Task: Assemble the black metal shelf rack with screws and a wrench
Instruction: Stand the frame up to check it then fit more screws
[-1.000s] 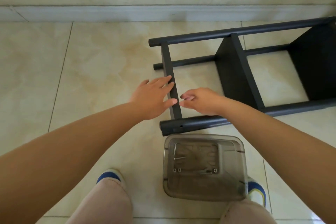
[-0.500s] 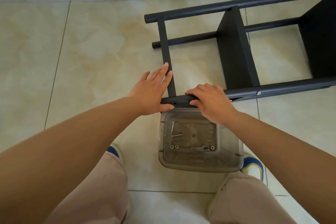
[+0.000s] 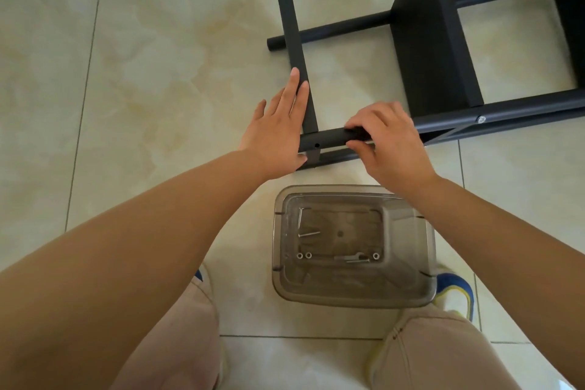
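Rack: the black metal shelf rack (image 3: 424, 38) lies on its side on the tiled floor (image 3: 158, 57), stretching away to the right, its open end near the person
Near tube: the front tube (image 3: 329, 139) runs left to right, long axis across the view, with a small screw hole (image 3: 317, 145) facing up close to its left end
Crossbar: a flat crossbar (image 3: 297, 51) runs away from the person and meets the tube just beside that hole
Left hand: the left hand (image 3: 278, 133) lies flat with straight fingers (image 3: 294, 85) along the crossbar's left side, palm against the tube's end, gripping nothing
Right hand: the right hand (image 3: 386, 139) is curled over the tube just right of the hole, fingers and thumb wrapped round it
Key relation: the hole sits between the two hands, so either could reach it; the right is busy holding, and the left looks freer to fetch a screw
Parts tray: a clear plastic container (image 3: 278, 263) stands on the floor just nearer the person than the tube, holding screws (image 3: 308, 234), washers (image 3: 304, 255) and what looks like the wrench (image 3: 353, 258)
In the way: nothing lies between hands and container; knees and shoes flank it
Fitted screw: one screw head (image 3: 481, 119) shows further right along the tube
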